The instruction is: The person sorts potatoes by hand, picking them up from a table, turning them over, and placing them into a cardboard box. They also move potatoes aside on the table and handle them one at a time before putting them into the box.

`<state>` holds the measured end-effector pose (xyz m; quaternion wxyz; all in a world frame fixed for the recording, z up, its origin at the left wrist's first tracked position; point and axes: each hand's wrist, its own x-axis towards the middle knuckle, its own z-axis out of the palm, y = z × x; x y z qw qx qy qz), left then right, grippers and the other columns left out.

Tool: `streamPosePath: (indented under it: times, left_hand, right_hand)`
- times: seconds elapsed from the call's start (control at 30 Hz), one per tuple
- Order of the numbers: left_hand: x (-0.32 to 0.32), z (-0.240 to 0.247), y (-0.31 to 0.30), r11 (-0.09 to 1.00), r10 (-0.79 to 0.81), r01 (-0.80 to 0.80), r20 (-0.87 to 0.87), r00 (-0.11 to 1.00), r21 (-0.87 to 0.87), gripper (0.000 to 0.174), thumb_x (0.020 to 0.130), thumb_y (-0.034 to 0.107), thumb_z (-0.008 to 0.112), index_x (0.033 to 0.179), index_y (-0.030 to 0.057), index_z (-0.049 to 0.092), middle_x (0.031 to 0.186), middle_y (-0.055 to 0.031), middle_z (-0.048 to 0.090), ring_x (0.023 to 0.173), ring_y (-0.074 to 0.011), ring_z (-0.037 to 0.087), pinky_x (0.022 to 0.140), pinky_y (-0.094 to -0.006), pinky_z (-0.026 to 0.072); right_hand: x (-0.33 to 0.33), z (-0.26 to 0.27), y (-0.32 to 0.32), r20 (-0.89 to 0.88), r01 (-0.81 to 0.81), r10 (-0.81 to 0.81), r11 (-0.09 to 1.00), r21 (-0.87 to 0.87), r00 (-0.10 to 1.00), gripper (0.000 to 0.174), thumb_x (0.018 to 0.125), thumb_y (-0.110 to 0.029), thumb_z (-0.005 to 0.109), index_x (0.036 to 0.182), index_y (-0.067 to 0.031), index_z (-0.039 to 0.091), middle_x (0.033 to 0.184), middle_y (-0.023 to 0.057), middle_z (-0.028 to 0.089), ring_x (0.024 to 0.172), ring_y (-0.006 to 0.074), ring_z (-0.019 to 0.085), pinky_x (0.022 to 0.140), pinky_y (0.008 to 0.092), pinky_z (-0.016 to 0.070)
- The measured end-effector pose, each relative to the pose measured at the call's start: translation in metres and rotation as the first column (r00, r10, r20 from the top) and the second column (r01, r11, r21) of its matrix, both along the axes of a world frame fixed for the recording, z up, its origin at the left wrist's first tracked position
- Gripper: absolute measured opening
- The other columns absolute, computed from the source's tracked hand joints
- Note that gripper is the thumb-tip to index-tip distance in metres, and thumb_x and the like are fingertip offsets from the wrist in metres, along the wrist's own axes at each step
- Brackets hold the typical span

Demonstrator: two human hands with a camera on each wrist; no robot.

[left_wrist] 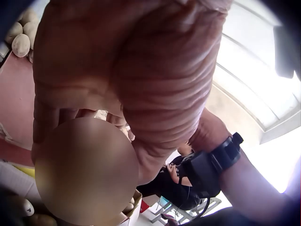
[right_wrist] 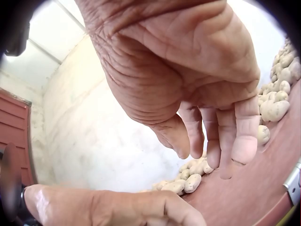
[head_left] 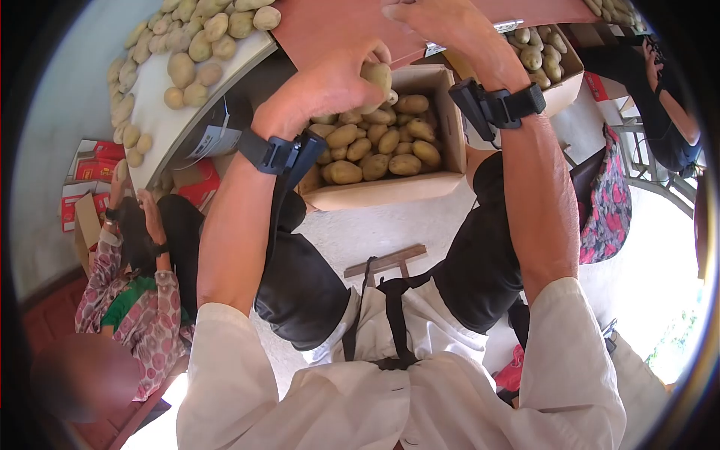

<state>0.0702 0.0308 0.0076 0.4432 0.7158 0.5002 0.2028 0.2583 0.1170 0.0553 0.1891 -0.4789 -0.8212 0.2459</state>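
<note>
My left hand (head_left: 330, 84) holds a potato (head_left: 377, 81) between thumb and fingers, above the cardboard box (head_left: 390, 196) of potatoes. The left wrist view has a large blurred round shape (left_wrist: 87, 172) beneath the left palm (left_wrist: 127, 70). Over the red tabletop (head_left: 330, 26) reaches my right hand (head_left: 442, 21), partly cut off by the head view's top edge. In the right wrist view the right hand (right_wrist: 188, 70) has its fingers hanging relaxed and holds nothing; potatoes (right_wrist: 192, 183) lie on the tabletop beyond them.
Many potatoes (head_left: 200, 48) cover a pale table (head_left: 169, 124) at the left. Another potato box (head_left: 566, 88) stands at the right. A seated person in a patterned top (head_left: 161, 311) is at the lower left; another person's arm (head_left: 675, 112) shows at the far right.
</note>
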Motion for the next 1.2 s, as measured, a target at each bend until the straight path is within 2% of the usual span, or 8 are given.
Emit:
streamPosePath:
  times: [0.1,0.17,0.23,0.57,0.83,0.97,1.07,1.2]
  left_hand:
    - [0.01,-0.012,-0.007,0.998,-0.065,0.065,-0.014,0.998,0.007,0.046,0.079,0.01,0.073,0.123,0.0032,0.063,0.112,-0.0131,0.069,0.109,-0.0269,0.064,0.097,-0.0371,0.0499]
    - [0.016,-0.012,-0.009,0.992,-0.118,0.119,-0.045,0.992,0.034,0.047,0.078,0.01,0.073,0.123,0.0029,0.063,0.113,-0.014,0.069,0.109,-0.0289,0.064,0.098,-0.0376,0.0494]
    - [0.022,-0.006,-0.01,0.976,-0.218,0.212,-0.184,0.959,-0.049,0.046,0.078,0.01,0.074,0.122,0.0028,0.063,0.115,-0.015,0.069,0.11,-0.0315,0.063,0.097,-0.0387,0.0495]
    - [0.038,-0.034,-0.006,0.978,-0.2,0.207,-0.154,0.968,0.034,0.037,0.081,0.005,0.069,0.118,0.0034,0.064,0.113,-0.0154,0.068,0.112,-0.0326,0.063,0.096,-0.0401,0.0498]
    - [0.042,-0.03,-0.006,1.0,0.005,-0.001,-0.124,0.992,0.029,0.029,0.091,0.007,0.064,0.12,0.002,0.064,0.113,-0.0163,0.071,0.098,-0.0271,0.069,0.079,-0.0374,0.0555]
    - [0.04,-0.013,-0.007,0.999,0.037,-0.037,-0.123,0.992,0.003,0.028,0.092,0.009,0.063,0.118,0.001,0.065,0.106,-0.0141,0.072,0.096,-0.0245,0.069,0.081,-0.0365,0.0549]
    - [0.033,-0.015,-0.004,0.995,0.089,-0.089,-0.015,0.996,0.033,0.025,0.093,0.01,0.065,0.116,-0.0003,0.067,0.105,-0.0125,0.073,0.094,-0.0222,0.069,0.081,-0.0356,0.0548]
    - [0.025,-0.015,-0.004,0.967,0.171,-0.18,0.06,0.983,0.18,0.024,0.095,0.012,0.066,0.114,-0.001,0.067,0.1,-0.0131,0.073,0.09,-0.0214,0.07,0.081,-0.0349,0.0553]
  right_hand:
    - [0.001,-0.001,0.001,0.023,0.049,-0.048,0.998,-0.038,0.999,0.019,0.087,-0.017,0.068,0.096,-0.0007,0.071,0.091,0.0205,0.073,0.09,0.0369,0.07,0.079,0.0445,0.0543]
    - [0.002,-0.005,0.003,-0.021,-0.015,0.016,1.0,0.018,1.0,0.019,0.087,-0.017,0.068,0.097,-0.0008,0.072,0.091,0.0199,0.073,0.09,0.0366,0.07,0.079,0.044,0.0547]
    - [0.004,-0.008,0.005,-0.037,-0.024,0.025,0.999,0.022,0.999,0.019,0.087,-0.017,0.068,0.096,-0.0008,0.072,0.091,0.0197,0.073,0.09,0.0363,0.071,0.079,0.0438,0.055]
    - [0.005,0.0,-0.003,0.003,0.005,-0.005,1.0,-0.008,1.0,0.021,0.086,-0.018,0.068,0.097,-0.0001,0.072,0.092,0.0215,0.073,0.091,0.0373,0.071,0.08,0.0439,0.0556]
    - [0.013,0.002,-0.008,0.005,-0.004,0.004,0.999,0.042,1.0,0.021,0.087,-0.018,0.066,0.096,0.0,0.072,0.092,0.0219,0.073,0.092,0.038,0.071,0.081,0.0451,0.0551]
    - [0.016,-0.001,-0.008,0.013,-0.016,0.015,0.996,0.084,1.0,0.021,0.088,-0.018,0.066,0.097,-0.0004,0.072,0.093,0.0223,0.073,0.092,0.0385,0.071,0.081,0.0457,0.055]
    - [0.018,-0.003,-0.008,0.031,-0.018,0.014,0.993,0.118,0.999,0.021,0.088,-0.018,0.066,0.097,0.0001,0.072,0.094,0.0226,0.073,0.092,0.0387,0.07,0.081,0.0459,0.0549]
    - [0.022,-0.006,-0.009,0.011,0.031,-0.032,0.995,0.092,0.999,0.026,0.088,-0.022,0.07,0.102,-0.0001,0.072,0.1,0.0228,0.073,0.094,0.0413,0.07,0.083,0.0467,0.0547]
